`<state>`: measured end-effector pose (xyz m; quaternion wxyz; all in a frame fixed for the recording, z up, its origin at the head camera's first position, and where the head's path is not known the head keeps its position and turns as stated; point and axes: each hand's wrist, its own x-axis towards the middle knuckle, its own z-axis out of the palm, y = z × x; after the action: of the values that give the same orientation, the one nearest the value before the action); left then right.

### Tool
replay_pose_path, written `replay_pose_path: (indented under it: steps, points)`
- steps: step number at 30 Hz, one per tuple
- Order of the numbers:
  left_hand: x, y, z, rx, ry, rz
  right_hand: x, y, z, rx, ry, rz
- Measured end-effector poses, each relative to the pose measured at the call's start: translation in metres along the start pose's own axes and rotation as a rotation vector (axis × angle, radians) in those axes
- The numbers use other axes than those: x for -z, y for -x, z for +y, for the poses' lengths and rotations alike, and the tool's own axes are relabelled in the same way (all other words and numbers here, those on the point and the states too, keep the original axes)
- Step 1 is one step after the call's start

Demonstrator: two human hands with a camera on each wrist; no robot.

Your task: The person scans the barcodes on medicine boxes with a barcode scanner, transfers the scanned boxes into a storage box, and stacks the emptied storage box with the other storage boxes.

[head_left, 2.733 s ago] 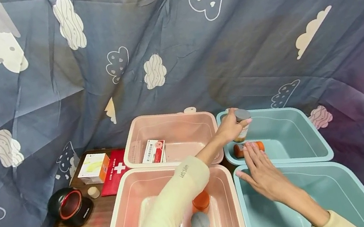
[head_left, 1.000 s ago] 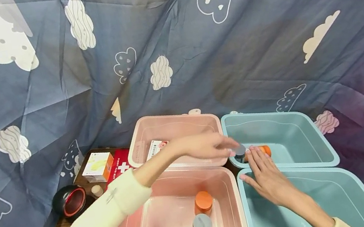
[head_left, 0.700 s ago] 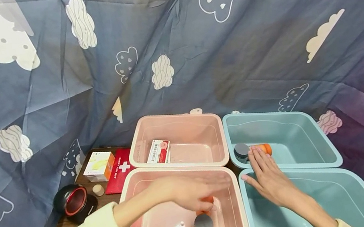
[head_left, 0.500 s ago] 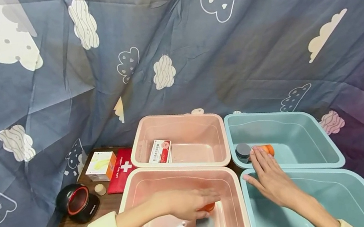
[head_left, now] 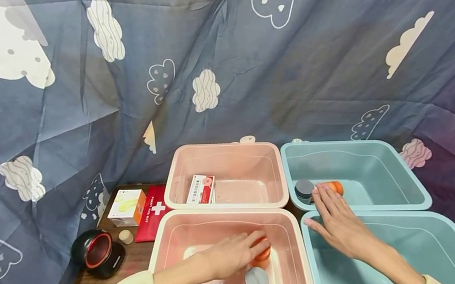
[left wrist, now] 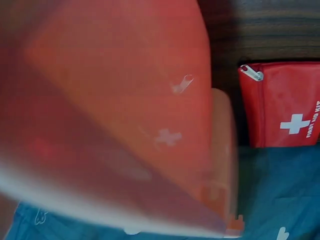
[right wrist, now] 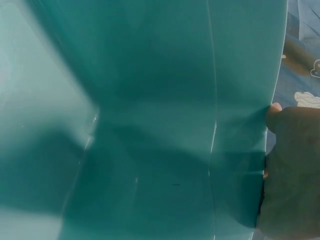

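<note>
My left hand [head_left: 234, 255] reaches into the front pink bin [head_left: 298, 271], its fingers curled over the top of an orange jar [head_left: 261, 261] and partly hiding it. Right in front of that jar stands a clear jar with a grey lid [head_left: 256, 281]. Over the shared rims of the blue bins lies my right hand [head_left: 340, 223], fingers straight, the tips touching an orange bottle [head_left: 335, 187] on its side in the back blue bin [head_left: 396, 206]. Beside it stands a dark grey-lidded jar [head_left: 304, 189]. The left wrist view is blurred and shows no fingers clearly.
The back pink bin [head_left: 278, 168] holds a white and red medicine box [head_left: 201, 190]. Left of the bins are a red first aid pouch [head_left: 151, 214], a white and orange box [head_left: 128, 207], a small pale cap [head_left: 126, 237] and a black device [head_left: 98, 253]. The front blue bin [head_left: 449, 235] adjoins.
My left hand has set the grey-lidded jar down in the back blue bin, let go, and moved left and nearer to the orange jar. My right hand has stayed in place.
</note>
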<state>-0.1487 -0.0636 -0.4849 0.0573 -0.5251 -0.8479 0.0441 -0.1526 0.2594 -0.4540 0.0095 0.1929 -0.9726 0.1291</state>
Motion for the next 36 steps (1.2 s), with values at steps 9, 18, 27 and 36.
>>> replay_pose_path:
  steps: [9,18,27,36]
  points:
    - [-0.023,-0.006,-0.009,0.113,0.044,0.068,0.000,-0.002,-0.001,0.005,0.011,0.005]
    - [0.010,0.004,-0.008,0.291,0.275,-0.047,-0.007,-0.003,0.006,0.033,-0.008,0.038]
    - [0.048,0.033,-0.021,0.454,0.802,0.133,-0.007,-0.002,0.005,0.020,-0.032,0.031]
    - [0.070,0.084,-0.012,0.652,1.087,0.397,-0.011,-0.002,0.013,0.080,-0.004,0.050]
